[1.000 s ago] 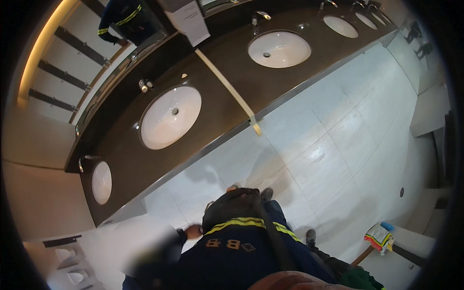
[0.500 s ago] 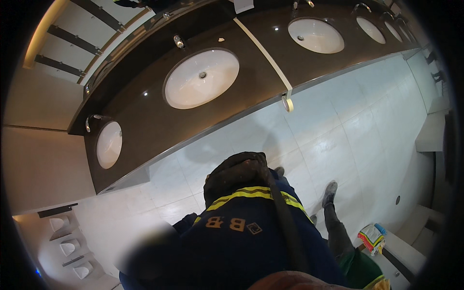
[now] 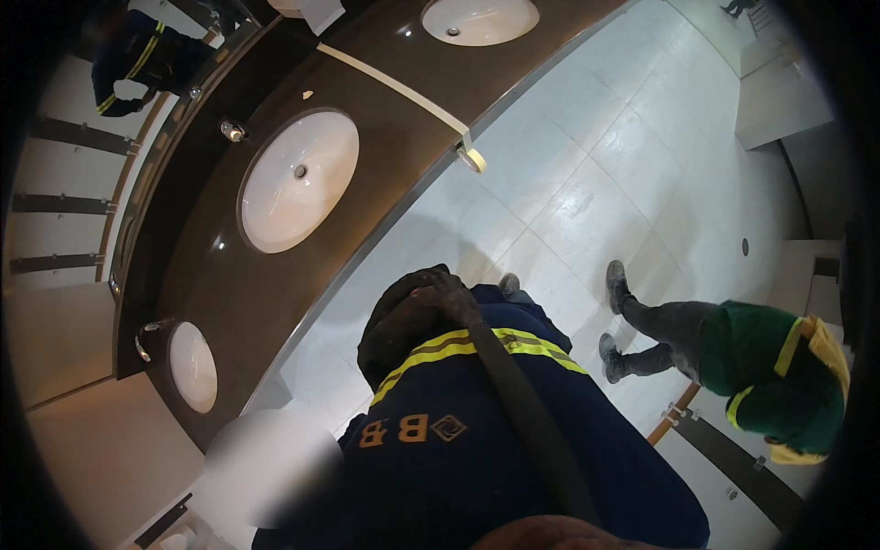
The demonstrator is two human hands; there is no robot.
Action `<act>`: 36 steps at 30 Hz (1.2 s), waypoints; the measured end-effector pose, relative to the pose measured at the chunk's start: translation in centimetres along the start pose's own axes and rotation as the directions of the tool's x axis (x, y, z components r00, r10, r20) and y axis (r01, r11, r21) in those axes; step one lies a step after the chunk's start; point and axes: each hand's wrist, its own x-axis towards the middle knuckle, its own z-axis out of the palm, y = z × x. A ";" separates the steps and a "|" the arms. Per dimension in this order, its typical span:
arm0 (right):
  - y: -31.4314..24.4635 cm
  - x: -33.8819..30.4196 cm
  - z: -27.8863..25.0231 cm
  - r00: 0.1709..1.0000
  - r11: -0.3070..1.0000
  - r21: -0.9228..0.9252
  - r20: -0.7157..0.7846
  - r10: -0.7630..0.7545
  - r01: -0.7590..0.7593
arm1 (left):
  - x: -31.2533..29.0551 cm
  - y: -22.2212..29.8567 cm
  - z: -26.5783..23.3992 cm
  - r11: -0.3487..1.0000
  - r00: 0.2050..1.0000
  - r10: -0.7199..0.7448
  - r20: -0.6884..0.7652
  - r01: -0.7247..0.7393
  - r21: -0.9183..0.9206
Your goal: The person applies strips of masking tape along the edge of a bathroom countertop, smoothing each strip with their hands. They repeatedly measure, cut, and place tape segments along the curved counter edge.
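In front of my navy jacket with yellow bands, my hands rest together in a dark bunch. My right hand (image 3: 442, 299) lies bent over the top of it, its long dark forearm running up from the lower edge. My left hand (image 3: 390, 323) appears to be the dark shape under it, and its fingers are too shaded to make out. I see no tool in either hand. Ahead of them is a brown counter (image 3: 316, 266) with white oval basins (image 3: 316, 174). A roll of pale tape (image 3: 472, 159) hangs at its front edge, joined to a tape strip (image 3: 394, 87) across the top.
A person in a green vest (image 3: 756, 362) and dark trousers stands on the right. Pale tiles cover the floor (image 3: 587, 183). Metal taps (image 3: 234, 131) stand behind the basins, and a mirror (image 3: 69, 170) reflects a figure in navy. A small pale scrap (image 3: 307, 94) lies on the counter.
My view has turned, so the counter and tape now sit further left and higher. More of the person in green shows at right. My hands remain together.
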 end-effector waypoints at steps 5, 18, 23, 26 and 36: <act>-0.8 -1.8 -1.8 0.965 0.887 0.418 0.072 -0.251 0.199 | 0.2 -0.7 -0.7 1.000 0.999 -0.010 0.033 0.010 0.019; -15.4 1.4 -8.3 0.914 0.604 0.748 0.398 -0.075 -0.276 | -1.0 -1.2 0.7 0.999 0.999 -0.016 -0.031 0.015 -0.035; -15.4 2.0 -6.3 0.936 0.731 0.654 0.347 -0.060 -0.195 | -1.2 -2.0 2.3 0.998 0.999 -0.032 -0.034 0.030 -0.054; -14.2 2.2 -7.1 0.929 0.785 0.614 0.333 -0.161 -0.084 | -1.6 -2.8 3.6 0.996 0.999 -0.045 -0.024 0.043 -0.072; -16.4 1.0 -12.5 0.844 0.795 0.567 0.518 -0.141 -0.216 | -2.7 -3.4 3.3 0.996 0.998 -0.062 -0.007 0.062 -0.060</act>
